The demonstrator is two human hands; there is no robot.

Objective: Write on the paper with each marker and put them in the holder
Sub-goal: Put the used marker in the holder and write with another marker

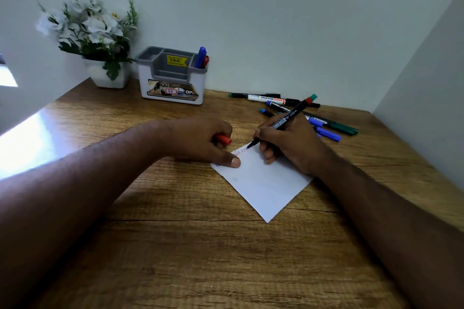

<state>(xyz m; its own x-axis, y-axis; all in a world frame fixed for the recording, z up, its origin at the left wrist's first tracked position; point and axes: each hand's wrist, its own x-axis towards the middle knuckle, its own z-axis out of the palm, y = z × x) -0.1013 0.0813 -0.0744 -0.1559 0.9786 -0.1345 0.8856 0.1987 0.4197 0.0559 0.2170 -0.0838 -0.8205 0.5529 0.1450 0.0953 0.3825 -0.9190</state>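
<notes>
A white paper (263, 183) lies on the wooden desk (200, 246), with red and blue writing near its far corner. My right hand (288, 145) grips a black marker (288, 117) with a red band; its tip touches the paper by the red writing. My left hand (200, 140) holds a red cap (223, 139) in its curled fingers while its thumb presses the paper's left corner. The white and grey holder (172, 77) stands at the back with a blue marker (200, 57) and a red one (206, 61) in its right compartment.
Several loose markers (288, 104) in black, white, blue and green lie at the back right of the desk. A white pot of artificial flowers (100, 40) stands left of the holder. Walls close the desk at the back and right.
</notes>
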